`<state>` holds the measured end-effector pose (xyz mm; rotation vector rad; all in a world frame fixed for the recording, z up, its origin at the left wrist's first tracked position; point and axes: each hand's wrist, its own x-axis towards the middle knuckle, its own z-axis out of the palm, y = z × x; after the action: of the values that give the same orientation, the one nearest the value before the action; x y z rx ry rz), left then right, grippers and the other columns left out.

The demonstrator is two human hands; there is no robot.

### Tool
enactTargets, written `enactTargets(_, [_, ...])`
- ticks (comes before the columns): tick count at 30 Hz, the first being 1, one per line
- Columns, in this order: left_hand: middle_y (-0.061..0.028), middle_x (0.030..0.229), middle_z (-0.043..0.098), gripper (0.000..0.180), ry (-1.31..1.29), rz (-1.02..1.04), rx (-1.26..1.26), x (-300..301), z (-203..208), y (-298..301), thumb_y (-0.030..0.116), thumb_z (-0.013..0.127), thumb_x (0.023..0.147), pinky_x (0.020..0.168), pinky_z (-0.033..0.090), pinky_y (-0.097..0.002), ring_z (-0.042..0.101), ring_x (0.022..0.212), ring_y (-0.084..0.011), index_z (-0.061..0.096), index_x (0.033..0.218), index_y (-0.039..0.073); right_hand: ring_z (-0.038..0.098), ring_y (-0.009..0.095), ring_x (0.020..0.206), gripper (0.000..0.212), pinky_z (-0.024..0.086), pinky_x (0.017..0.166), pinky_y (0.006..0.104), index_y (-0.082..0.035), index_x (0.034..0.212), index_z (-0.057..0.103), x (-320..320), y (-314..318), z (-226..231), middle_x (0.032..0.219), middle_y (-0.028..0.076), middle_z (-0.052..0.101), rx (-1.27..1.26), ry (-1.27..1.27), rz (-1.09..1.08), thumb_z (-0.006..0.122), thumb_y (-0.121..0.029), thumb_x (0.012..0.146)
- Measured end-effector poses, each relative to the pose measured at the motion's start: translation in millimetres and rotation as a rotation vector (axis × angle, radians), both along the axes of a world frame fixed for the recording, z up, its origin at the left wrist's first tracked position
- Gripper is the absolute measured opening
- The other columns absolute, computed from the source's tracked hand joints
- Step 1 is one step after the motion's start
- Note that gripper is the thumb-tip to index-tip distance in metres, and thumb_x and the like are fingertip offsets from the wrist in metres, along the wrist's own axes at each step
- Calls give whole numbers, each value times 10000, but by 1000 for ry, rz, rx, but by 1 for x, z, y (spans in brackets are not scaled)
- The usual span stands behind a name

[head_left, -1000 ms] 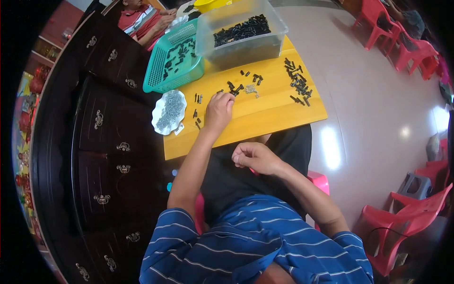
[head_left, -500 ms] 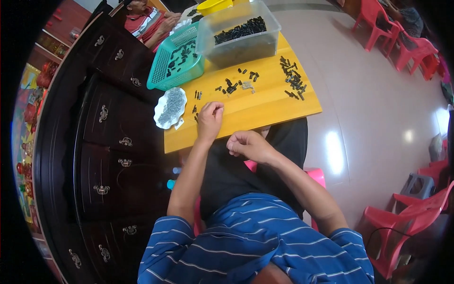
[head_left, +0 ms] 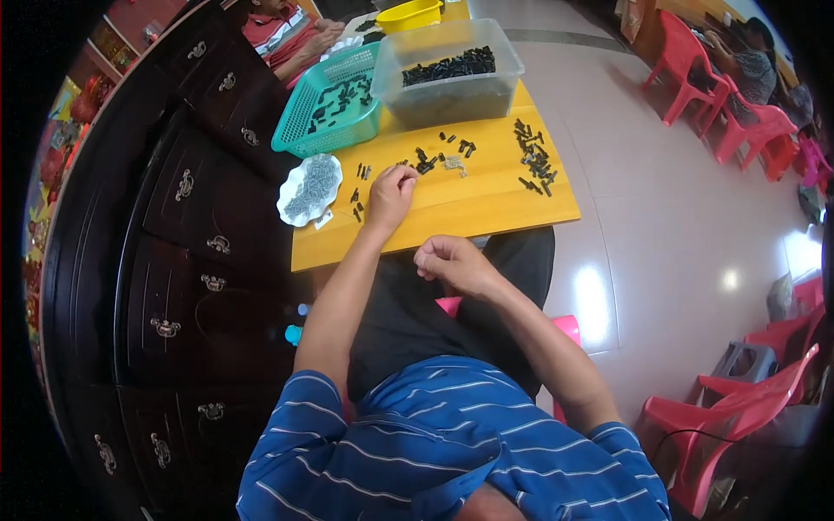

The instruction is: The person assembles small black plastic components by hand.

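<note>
My left hand [head_left: 391, 198] is over the yellow wooden table [head_left: 486, 204], fingers curled together, its tips beside a loose cluster of small black parts [head_left: 425, 162]. Whatever it may hold is hidden. Above my lap, just off the table's near edge, my right hand [head_left: 453, 262] has thumb and fingers pressed together; anything between them is too small to make out. A little pile of small metal pieces [head_left: 454, 164] lies right of the cluster. To the left, a white scalloped dish [head_left: 286, 208] holds many small silvery pieces. A few black pieces [head_left: 356, 207] lie between dish and left hand.
A teal basket [head_left: 291, 132] and a clear plastic bin [head_left: 447, 104], both with black parts, stand at the back. More black parts [head_left: 536, 161] are heaped at the right. Dark drawers [head_left: 187, 252] flank the left; pink chairs [head_left: 682, 65] stand right. Another person [head_left: 287, 43] sits beyond.
My left hand has moved forward and slightly right, up to the black cluster. My right hand stays over my lap with fingers still closed. The whole view has shifted a little.
</note>
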<state>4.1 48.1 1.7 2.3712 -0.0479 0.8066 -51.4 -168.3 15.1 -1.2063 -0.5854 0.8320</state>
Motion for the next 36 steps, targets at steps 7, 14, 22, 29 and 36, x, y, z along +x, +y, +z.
enactTargets(7, [-5, 873, 657, 100, -10, 38, -568, -41, -10, 13, 2, 642, 901, 725, 498, -215, 600, 778, -61, 656, 1000, -1, 591, 89, 746, 161, 499, 710, 232, -24, 937, 637, 0, 0, 10, 811, 21, 642, -31, -16, 6, 619, -181, 972])
enactTargets(14, [1, 901, 644, 90, 41, -138, -884, -79, 19, -54, 5, 639, 908, 789, 483, -220, 589, 839, -61, 648, 997, 1, 623, 111, 792, 223, 498, 728, 244, -74, 1057, 612, 8, 1, 7, 927, 35, 666, 48, 329, -175, 571, -288, 1008])
enactTargets(22, [-1, 892, 618, 91, -41, -64, -886, -89, 25, -99, 29, 635, 930, 701, 486, -206, 571, 790, -63, 634, 1018, 4, 611, 77, 740, 194, 508, 697, 237, -151, 1033, 601, 6, 6, -8, 891, -37, 640, 243, 560, -162, 549, -336, 1008])
enactTargets(29, [-31, 920, 644, 97, -43, -75, -862, -95, 18, -103, 24, 613, 938, 746, 507, -229, 611, 823, -89, 625, 1029, -8, 609, 84, 852, 110, 513, 792, 259, -172, 1047, 602, 8, 3, -11, 937, -43, 648, 377, 729, -142, 578, -267, 997])
enactTargets(36, [-45, 946, 675, 97, -14, -136, -821, -96, 28, -95, 14, 605, 936, 770, 515, -234, 631, 851, -96, 646, 1020, -12, 595, 74, 723, 90, 513, 703, 250, -146, 1023, 599, 12, 2, -8, 866, -40, 629, 363, 743, -198, 636, -207, 968])
